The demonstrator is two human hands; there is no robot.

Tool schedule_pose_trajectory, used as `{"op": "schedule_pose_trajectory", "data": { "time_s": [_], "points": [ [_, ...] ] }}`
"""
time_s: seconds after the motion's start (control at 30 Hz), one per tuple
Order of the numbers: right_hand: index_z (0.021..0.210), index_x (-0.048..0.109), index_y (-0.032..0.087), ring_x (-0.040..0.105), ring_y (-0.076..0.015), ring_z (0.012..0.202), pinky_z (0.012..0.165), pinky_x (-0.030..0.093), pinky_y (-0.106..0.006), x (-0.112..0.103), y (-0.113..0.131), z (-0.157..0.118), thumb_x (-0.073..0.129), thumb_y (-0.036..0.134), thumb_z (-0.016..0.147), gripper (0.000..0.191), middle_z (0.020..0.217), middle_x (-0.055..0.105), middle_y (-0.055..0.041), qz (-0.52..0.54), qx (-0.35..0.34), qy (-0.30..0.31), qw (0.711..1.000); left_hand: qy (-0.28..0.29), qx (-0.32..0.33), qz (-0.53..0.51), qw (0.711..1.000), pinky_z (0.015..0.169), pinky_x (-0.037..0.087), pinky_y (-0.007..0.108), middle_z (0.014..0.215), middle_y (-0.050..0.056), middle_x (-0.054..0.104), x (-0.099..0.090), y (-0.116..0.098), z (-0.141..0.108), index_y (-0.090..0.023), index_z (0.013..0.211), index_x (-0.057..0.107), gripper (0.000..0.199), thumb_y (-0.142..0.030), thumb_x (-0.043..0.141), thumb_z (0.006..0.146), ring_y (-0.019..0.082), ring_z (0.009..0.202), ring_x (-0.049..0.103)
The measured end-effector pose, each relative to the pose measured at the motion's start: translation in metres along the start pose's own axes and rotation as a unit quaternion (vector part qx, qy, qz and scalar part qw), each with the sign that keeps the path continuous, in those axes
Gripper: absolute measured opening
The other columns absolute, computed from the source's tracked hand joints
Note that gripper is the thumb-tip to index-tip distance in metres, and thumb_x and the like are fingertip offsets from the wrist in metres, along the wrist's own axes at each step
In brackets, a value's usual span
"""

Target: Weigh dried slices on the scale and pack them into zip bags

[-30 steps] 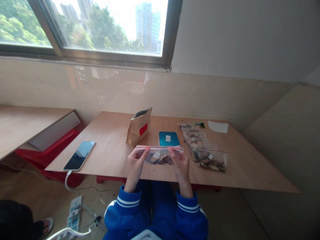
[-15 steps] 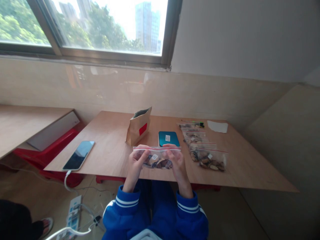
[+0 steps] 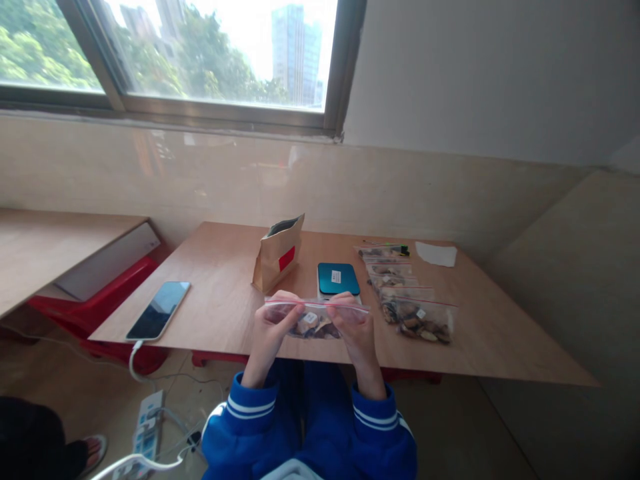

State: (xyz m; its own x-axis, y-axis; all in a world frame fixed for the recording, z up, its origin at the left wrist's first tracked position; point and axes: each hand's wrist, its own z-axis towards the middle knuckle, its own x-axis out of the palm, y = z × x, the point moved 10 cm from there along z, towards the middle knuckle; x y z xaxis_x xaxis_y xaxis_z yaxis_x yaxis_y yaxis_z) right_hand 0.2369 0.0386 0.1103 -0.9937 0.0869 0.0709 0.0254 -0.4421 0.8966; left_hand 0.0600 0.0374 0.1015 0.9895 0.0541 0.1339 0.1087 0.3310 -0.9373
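Note:
A clear zip bag (image 3: 311, 325) with dark and brown pieces and a small white label hangs between my hands above the table's front edge. My left hand (image 3: 273, 327) pinches the left part of its red-striped top. On the right part of that strip, my right hand (image 3: 353, 325) is closed too. Just beyond the bag lies a teal square device (image 3: 337, 278) with a white label. Several similar filled bags overlap in a row to the right, the nearest one (image 3: 425, 321) holding brown slices.
An open brown paper pouch (image 3: 277, 257) with a red label stands behind my left hand. A phone (image 3: 159, 311) on a white cable lies at the left. White paper (image 3: 436, 254) is at the back right. A person's foot (image 3: 94, 452) shows on the floor at lower left.
Both hands have shifted slightly along the bag's top, their fingertips now nearer each other. The bag's strip is a little lower and tilts down on the right.

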Motion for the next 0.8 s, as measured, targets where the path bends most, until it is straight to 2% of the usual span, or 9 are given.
{"op": "schedule_pose_trajectory", "data": {
  "time_s": [0.13,0.27,0.37,0.47,0.6,0.8],
  "points": [
    [0.07,0.067,0.023,0.057,-0.0186,0.073,0.073,0.049,-0.034,-0.005,0.001,-0.001,0.068,0.029,0.079,0.011,0.073,0.061,-0.0007,-0.022,-0.002,-0.028,0.999,-0.024,0.016,0.048,0.998,0.061,0.049,0.024,0.071,0.002,0.064,-0.001,-0.01,-0.001,-0.016,0.072,0.069,0.016,-0.032,0.071,0.077,0.015,0.069,0.061],
    [0.076,0.068,0.022,0.062,-0.018,0.076,0.072,0.052,-0.031,0.003,-0.01,-0.002,0.069,0.034,0.079,0.012,0.077,0.065,-0.0003,0.02,0.044,0.011,0.999,-0.052,0.016,0.041,0.998,0.059,0.049,0.023,0.068,0.0,0.062,-0.004,-0.013,-0.002,-0.017,0.07,0.066,0.018,-0.033,0.071,0.076,0.014,0.064,0.06],
    [0.089,0.071,0.023,0.067,-0.0191,0.079,0.072,0.055,-0.031,0.009,-0.021,-0.004,0.073,0.036,0.074,0.02,0.084,0.071,-0.0017,0.069,0.093,0.033,0.993,-0.014,0.003,0.024,1.0,0.059,0.048,0.022,0.072,0.0,0.063,0.003,-0.009,-0.002,-0.017,0.076,0.067,0.017,-0.034,0.07,0.078,0.014,0.066,0.061],
    [0.087,0.072,0.022,0.068,-0.0195,0.079,0.072,0.056,-0.031,0.014,-0.025,-0.004,0.075,0.036,0.072,0.02,0.084,0.073,-0.0024,0.082,0.112,0.04,0.989,0.019,-0.008,0.016,1.0,0.058,0.048,0.021,0.075,0.001,0.063,0.007,-0.004,-0.002,-0.017,0.079,0.068,0.017,-0.034,0.069,0.079,0.014,0.068,0.062],
    [0.074,0.07,0.021,0.067,-0.017,0.071,0.069,0.055,-0.029,0.018,-0.024,-0.002,0.075,0.033,0.072,0.013,0.075,0.071,-0.0001,0.087,0.103,0.034,0.99,0.021,-0.009,0.02,1.0,0.059,0.049,0.022,0.075,0.002,0.064,0.008,-0.004,-0.001,-0.016,0.073,0.068,0.018,-0.034,0.069,0.079,0.015,0.069,0.063],
    [0.072,0.069,0.02,0.063,-0.0168,0.072,0.07,0.052,-0.03,0.015,-0.017,-0.001,0.073,0.03,0.074,0.011,0.073,0.067,-0.0007,0.026,0.057,-0.002,0.998,0.017,-0.015,0.01,1.0,0.056,0.05,0.022,0.076,0.002,0.064,0.009,-0.001,-0.003,-0.016,0.075,0.068,0.015,-0.031,0.07,0.079,0.014,0.064,0.063]
  ]
}}
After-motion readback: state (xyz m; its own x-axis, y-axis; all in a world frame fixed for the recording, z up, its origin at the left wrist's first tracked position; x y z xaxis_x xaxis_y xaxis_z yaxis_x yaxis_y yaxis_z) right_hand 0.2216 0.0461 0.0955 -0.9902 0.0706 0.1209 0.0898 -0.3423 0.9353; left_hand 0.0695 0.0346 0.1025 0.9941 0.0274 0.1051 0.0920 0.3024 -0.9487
